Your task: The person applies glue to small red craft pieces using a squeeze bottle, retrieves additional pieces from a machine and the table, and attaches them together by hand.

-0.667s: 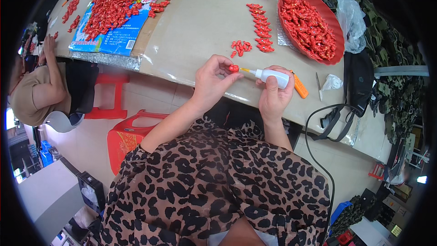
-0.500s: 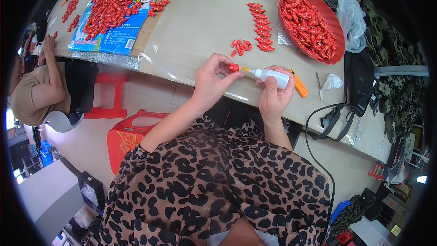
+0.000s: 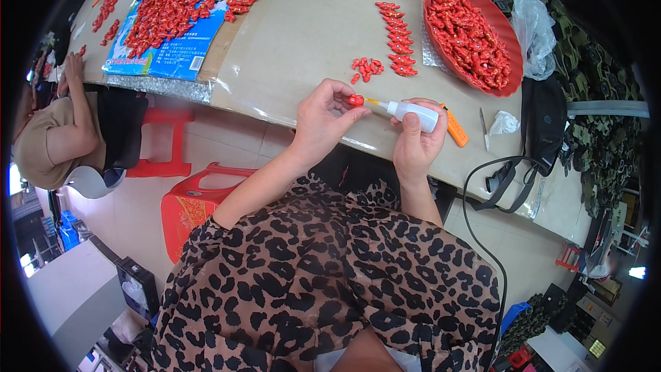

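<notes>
Between the thumb and fingers of my left hand (image 3: 325, 116) is a small red figurine piece (image 3: 355, 100). My right hand (image 3: 420, 139) is closed round a white squeeze bottle (image 3: 417, 116) with a thin yellowish nozzle. The bottle lies nearly level, its tip pointing left and at or very close to the red piece; whether they touch I cannot tell. Just beyond my hands is a small cluster of loose red pieces (image 3: 368, 67). To the right of that cluster runs a column of red figurines (image 3: 399, 44) on the table.
A red scalloped bowl (image 3: 515, 62) heaped with red figurines stands at the right. Nearer lie an orange utility knife (image 3: 456, 129), a thin blade (image 3: 485, 131), a crumpled tissue (image 3: 505, 122) and a black bag (image 3: 544, 124). More figurines cover a blue sheet (image 3: 165, 60); a person (image 3: 58, 131) sits left.
Both hands stay at nearly the same place, with the bottle tip still at the red piece. The whole view has shifted very slightly.
</notes>
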Available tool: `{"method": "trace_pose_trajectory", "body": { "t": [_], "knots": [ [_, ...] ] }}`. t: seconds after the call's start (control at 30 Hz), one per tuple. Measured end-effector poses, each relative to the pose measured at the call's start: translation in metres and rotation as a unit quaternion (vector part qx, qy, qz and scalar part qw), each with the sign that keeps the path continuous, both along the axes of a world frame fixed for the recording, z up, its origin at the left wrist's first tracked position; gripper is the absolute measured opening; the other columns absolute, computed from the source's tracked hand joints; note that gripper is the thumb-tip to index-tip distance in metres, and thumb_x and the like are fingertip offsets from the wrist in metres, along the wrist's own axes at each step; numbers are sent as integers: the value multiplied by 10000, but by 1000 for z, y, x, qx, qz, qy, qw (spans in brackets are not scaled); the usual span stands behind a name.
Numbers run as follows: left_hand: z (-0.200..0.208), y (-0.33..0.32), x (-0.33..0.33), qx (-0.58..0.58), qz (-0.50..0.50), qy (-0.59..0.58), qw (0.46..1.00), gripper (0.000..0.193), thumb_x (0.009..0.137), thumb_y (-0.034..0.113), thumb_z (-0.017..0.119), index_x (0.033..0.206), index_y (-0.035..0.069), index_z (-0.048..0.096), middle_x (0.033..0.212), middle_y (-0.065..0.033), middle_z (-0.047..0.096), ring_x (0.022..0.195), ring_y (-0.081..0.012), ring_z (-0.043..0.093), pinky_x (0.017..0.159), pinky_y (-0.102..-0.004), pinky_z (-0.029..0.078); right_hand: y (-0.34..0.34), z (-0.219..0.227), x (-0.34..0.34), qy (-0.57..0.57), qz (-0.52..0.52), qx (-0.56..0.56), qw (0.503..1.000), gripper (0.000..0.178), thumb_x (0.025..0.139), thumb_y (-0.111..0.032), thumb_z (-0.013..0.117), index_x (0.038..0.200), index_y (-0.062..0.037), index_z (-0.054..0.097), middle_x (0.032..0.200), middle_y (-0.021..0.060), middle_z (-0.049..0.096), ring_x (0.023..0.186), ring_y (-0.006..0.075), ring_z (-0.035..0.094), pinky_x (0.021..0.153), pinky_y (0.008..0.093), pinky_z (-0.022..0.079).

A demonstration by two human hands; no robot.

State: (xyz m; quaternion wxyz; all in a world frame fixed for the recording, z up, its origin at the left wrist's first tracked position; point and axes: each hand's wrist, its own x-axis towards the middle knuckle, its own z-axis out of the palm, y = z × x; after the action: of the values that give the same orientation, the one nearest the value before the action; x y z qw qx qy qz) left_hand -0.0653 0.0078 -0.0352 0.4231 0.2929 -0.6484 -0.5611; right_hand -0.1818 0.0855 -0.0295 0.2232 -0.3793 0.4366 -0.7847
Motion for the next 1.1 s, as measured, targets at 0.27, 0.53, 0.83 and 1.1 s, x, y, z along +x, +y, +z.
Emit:
{"method": "trace_pose_trajectory", "body": {
  "t": [0.27,0.53,0.83,1.1],
  "knots": [
    [-3,0,-1,-13,12,16,1000,291,647,27,683,844,-6,471,740,-49,551,645,-76,532,595,-191,451,0,0,0,6,7,3,1000,216,797,-100,530,933,-14,387,900,115,465,693,140,490,599,238,425],
    [-7,-1,-3,-19,21,18,999,294,643,40,690,840,-7,476,743,-50,549,641,-76,533,593,-191,452,1,0,0,6,4,4,1000,208,796,-95,528,936,-21,393,910,126,465,688,155,483,597,255,423],
    [-7,-2,-2,-8,15,21,1000,288,649,40,686,841,-5,477,746,-49,551,657,-75,534,598,-192,454,0,1,0,13,-4,1,1000,218,796,-86,531,930,-6,379,906,105,456,696,122,491,604,216,427],
    [-5,-2,-2,8,14,23,1000,281,656,26,677,845,-8,472,760,-53,552,676,-77,532,607,-188,451,1,0,-1,17,-16,9,1000,205,803,-104,521,943,-21,396,889,119,476,698,155,485,578,255,420]
  ]
}}
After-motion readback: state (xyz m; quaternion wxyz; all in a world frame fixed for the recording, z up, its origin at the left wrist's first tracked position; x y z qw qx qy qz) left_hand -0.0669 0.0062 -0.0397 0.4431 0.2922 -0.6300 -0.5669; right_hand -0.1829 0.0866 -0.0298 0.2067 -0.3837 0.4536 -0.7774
